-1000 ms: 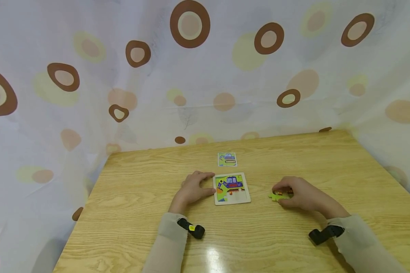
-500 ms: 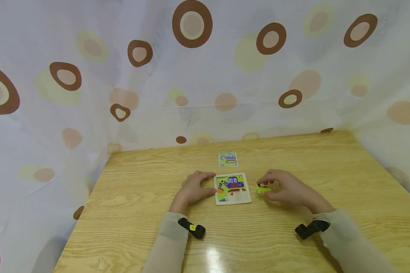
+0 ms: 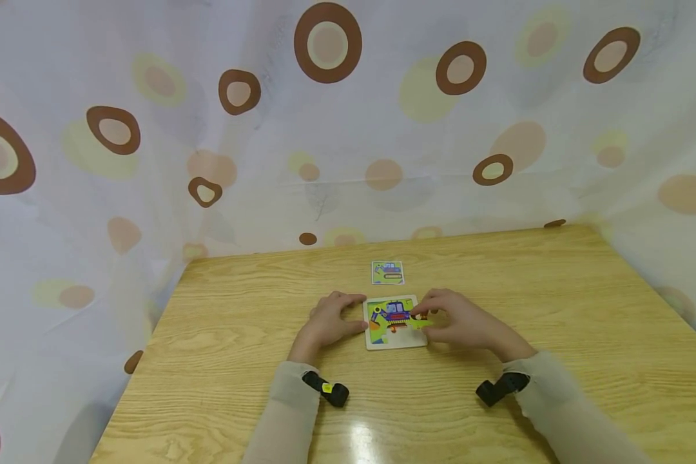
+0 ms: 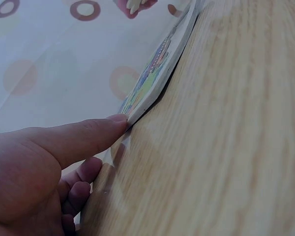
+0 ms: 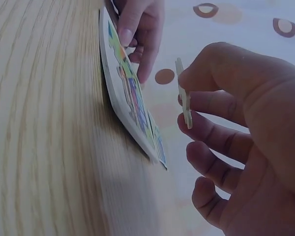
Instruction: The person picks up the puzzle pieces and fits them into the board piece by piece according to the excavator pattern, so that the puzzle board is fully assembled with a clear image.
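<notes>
My left hand (image 3: pixel 327 320) rests at the left edge of a puzzle board (image 3: pixel 403 338). In the left wrist view its thumb (image 4: pixel 96 137) lies straight against the board's edge, the other fingers loosely bent. The board has a pale frame and a blue-purple digger picture; bare wood shows at its lower right. Over the board's right side, my right hand (image 3: pixel 464 322) pinches a flat puzzle piece (image 5: pixel 188 119) between thumb and fingers. The piece is green with some red and dark colour in the head view. It stands apart from the board in the right wrist view.
Behind the board lies a small picture card (image 3: pixel 388 273) with a similar digger. Both lie on a wood-grain table (image 3: pixel 238 322). A white curtain (image 3: pixel 348 129) with brown and yellow rings hangs at the back and sides.
My right hand has carried the puzzle piece leftward from the table on the right to above the board's right side. The left hand and the board have stayed in place.
</notes>
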The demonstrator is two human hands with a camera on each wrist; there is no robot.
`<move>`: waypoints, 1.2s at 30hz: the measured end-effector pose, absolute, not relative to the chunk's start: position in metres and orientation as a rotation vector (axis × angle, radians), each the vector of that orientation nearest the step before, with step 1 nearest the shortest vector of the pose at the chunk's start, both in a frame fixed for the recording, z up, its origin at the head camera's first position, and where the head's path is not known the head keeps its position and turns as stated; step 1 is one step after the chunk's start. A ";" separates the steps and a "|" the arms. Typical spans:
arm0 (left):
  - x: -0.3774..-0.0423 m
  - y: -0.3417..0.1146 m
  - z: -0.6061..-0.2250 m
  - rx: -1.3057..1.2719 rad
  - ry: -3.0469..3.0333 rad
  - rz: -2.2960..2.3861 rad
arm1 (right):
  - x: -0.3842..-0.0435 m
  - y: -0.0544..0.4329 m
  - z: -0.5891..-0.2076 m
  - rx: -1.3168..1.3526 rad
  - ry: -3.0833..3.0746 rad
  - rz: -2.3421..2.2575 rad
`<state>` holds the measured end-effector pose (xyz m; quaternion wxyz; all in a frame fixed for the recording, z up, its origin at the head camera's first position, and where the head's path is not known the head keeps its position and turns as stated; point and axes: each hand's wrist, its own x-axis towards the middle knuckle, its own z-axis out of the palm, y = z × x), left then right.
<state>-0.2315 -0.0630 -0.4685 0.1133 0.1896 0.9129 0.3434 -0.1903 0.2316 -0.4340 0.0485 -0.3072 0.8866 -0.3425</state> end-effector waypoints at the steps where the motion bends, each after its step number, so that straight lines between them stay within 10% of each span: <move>1: -0.232 -0.063 -0.469 0.556 2.678 1.007 | -0.191 0.230 -0.434 -0.943 2.700 -1.042; 36: -0.234 -0.064 -0.472 0.574 2.713 0.964 | -0.201 0.188 -0.452 -1.110 2.679 -0.869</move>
